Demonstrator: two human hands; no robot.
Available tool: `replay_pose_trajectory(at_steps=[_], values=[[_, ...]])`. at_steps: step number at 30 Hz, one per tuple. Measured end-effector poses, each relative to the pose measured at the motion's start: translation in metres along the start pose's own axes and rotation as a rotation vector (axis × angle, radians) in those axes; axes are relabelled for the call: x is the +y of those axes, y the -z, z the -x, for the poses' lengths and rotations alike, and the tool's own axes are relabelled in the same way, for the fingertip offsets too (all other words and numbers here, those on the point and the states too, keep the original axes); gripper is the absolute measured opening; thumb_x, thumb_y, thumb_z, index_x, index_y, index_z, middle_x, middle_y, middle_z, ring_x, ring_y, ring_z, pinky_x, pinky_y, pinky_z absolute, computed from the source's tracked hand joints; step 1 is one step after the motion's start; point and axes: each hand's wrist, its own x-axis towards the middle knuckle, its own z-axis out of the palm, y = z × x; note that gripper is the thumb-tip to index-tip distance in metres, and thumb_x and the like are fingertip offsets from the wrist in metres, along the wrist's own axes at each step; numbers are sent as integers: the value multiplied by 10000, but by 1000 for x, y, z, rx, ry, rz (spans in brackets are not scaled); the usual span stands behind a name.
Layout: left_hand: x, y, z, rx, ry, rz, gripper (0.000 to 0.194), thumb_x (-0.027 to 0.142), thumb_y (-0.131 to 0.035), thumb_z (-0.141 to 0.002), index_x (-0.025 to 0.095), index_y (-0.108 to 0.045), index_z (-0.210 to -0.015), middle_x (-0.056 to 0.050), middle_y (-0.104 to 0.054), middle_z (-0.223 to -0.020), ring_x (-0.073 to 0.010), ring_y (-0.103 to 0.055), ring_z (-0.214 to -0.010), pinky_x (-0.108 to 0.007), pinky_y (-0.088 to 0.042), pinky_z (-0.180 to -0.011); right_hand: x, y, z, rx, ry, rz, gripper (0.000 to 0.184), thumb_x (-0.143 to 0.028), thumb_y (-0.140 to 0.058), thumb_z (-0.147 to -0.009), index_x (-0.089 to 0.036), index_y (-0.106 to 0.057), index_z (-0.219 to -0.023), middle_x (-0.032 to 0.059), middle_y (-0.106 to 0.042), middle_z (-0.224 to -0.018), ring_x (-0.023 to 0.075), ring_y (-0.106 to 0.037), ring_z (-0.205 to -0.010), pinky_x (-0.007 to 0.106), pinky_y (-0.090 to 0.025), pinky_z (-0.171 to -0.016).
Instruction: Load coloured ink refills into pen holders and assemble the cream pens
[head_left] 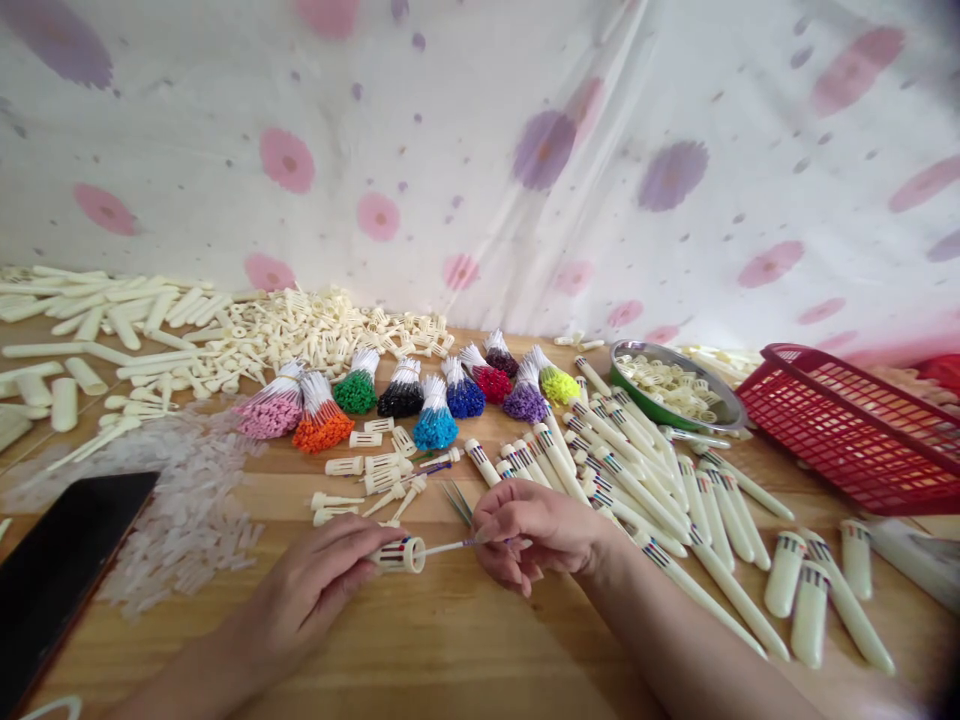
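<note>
My left hand [322, 575] grips a cream slotted pen barrel top [401, 556], with coloured sliders showing in its slots. Pinched in my right hand [536, 530] is a thin white pen refill [446, 547], whose far end reaches the open mouth of the barrel top. Grey metal tips, like tweezers [456, 503], stick out beside my right fingers; whether that hand holds them I cannot tell. Just beyond both hands lie loose slotted barrel tops [386, 470] and small cream plungers [409, 497]. Bundles of coloured refills, such as the blue bundle [435, 415], stand farther back.
Multicolour pens [637, 470] are piled at the right. Behind them are a metal bowl [731, 410] of cream parts and a red basket [840, 430]. Clear tubes [187, 510] and a phone [67, 570] lie left, cream parts [315, 325] behind. A flowered sheet [465, 150] hangs at the back.
</note>
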Motion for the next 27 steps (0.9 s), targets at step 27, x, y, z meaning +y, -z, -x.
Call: replay_pose_trajectory(at_steps=[27], values=[[10, -2, -7, -119, 153, 208, 353, 278, -477, -874, 274, -555, -1219, -54, -667, -1121, -186, -625, -1012, -267, -509, -857, 8, -26, -10, 390, 170, 364, 473, -610, -512, -755, -161, -484, -609, -28, -525, -559, 45, -445, -395, 165, -267, -356]])
